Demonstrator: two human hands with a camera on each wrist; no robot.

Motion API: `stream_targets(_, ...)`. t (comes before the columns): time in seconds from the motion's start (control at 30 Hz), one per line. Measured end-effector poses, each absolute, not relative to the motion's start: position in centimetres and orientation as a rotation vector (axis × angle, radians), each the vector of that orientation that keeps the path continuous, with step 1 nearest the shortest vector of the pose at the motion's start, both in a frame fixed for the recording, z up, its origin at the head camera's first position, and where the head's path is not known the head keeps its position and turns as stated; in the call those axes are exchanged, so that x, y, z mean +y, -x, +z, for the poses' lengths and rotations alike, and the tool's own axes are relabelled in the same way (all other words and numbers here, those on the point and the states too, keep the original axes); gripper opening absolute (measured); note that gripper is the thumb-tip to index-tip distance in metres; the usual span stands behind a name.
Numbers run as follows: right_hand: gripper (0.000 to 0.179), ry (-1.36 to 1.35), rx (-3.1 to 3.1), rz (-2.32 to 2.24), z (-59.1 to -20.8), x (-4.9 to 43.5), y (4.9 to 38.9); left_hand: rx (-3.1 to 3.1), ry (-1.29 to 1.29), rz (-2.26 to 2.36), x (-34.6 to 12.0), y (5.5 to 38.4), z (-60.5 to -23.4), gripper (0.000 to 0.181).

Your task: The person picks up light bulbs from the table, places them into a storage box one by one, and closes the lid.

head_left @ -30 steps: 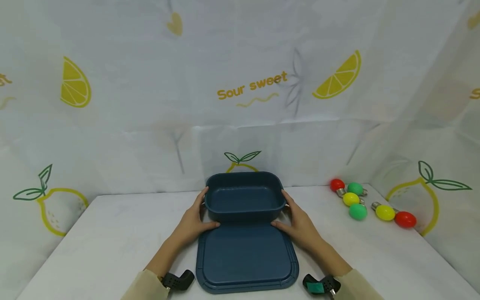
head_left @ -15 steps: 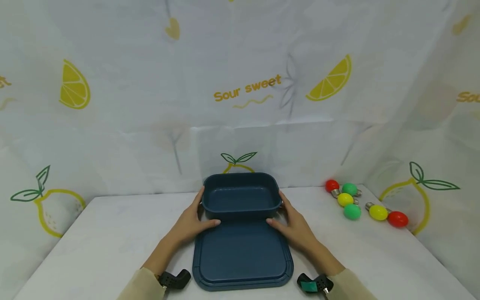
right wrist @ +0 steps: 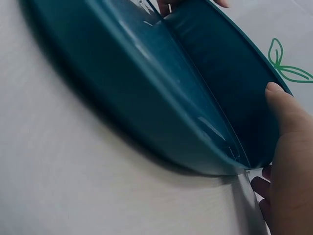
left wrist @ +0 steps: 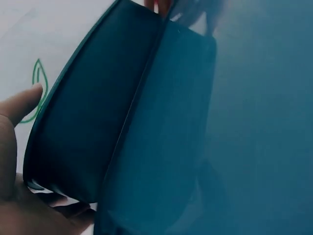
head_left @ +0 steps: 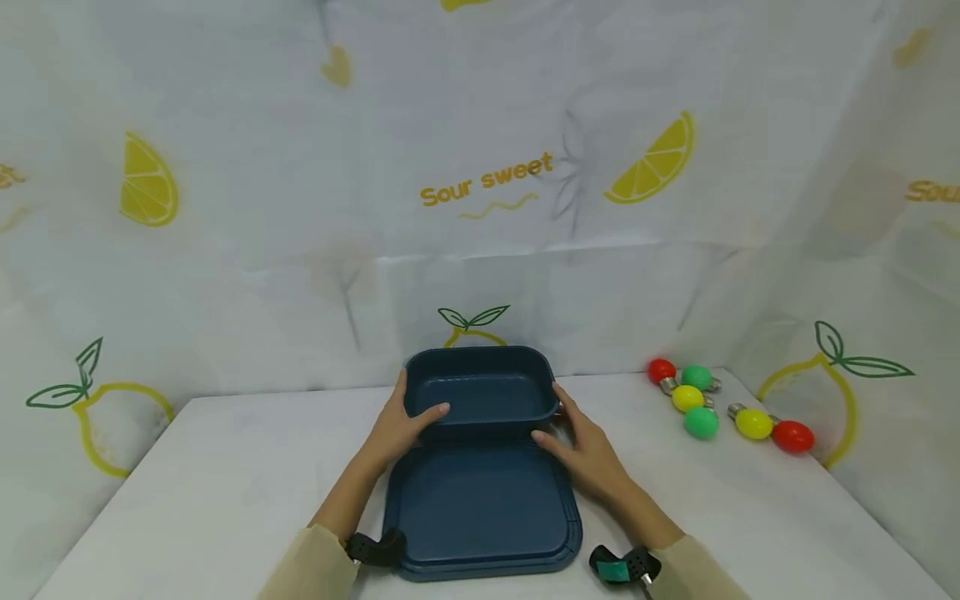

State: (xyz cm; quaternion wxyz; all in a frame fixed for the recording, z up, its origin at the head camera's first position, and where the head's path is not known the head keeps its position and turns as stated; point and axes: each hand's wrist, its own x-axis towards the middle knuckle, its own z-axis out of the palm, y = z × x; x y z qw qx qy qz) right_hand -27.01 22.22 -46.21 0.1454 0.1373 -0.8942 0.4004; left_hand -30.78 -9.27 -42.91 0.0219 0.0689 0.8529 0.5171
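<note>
A dark blue rectangular box (head_left: 482, 398) with rounded corners stands at the back of the white table, its open top facing up. My left hand (head_left: 399, 427) holds its left side, with the thumb over the near rim. On its right side my right hand (head_left: 588, 454) grips it, fingers round the end and thumb at the near right corner. Directly in front lies a wider dark blue flat-topped piece (head_left: 483, 512) with a raised border. In the right wrist view this piece (right wrist: 122, 93) shows a deep curved side wall. The left wrist view shows the box wall (left wrist: 88, 112) between my hands.
At the back right lie several coloured bulbs with silver screw bases, among them a red bulb (head_left: 792, 437), a yellow bulb (head_left: 753, 424) and a green bulb (head_left: 701, 422). A white lemon-print sheet (head_left: 300, 317) hangs behind the table (head_left: 225, 500).
My left hand has moved slightly up and inward, its thumb rising from the near bottom corner to the rim. My right hand keeps its hold. The whole view has shifted a little.
</note>
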Motion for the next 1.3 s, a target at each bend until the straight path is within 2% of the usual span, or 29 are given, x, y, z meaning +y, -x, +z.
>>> stream_targets(0.37,0.082,-0.34,-2.583,1.133,-45.9,22.0,26.6,2.629,-0.341,1.805,-9.6,31.3,-45.6,0.103)
stream_targets(0.63,0.076,-0.135,-2.508,1.104,-45.8,23.2,27.3,2.673,-0.337,1.786,-9.6,31.4,-45.7,0.102)
stream_targets(1.0,0.06,0.154,-2.223,0.778,-45.2,29.1,27.5,2.646,-0.31,1.79,-9.6,31.0,-46.0,0.102)
stream_targets(1.3,0.061,0.335,-2.071,0.768,-45.4,33.5,27.5,2.674,-0.298,1.751,-9.8,31.1,-45.7,0.101)
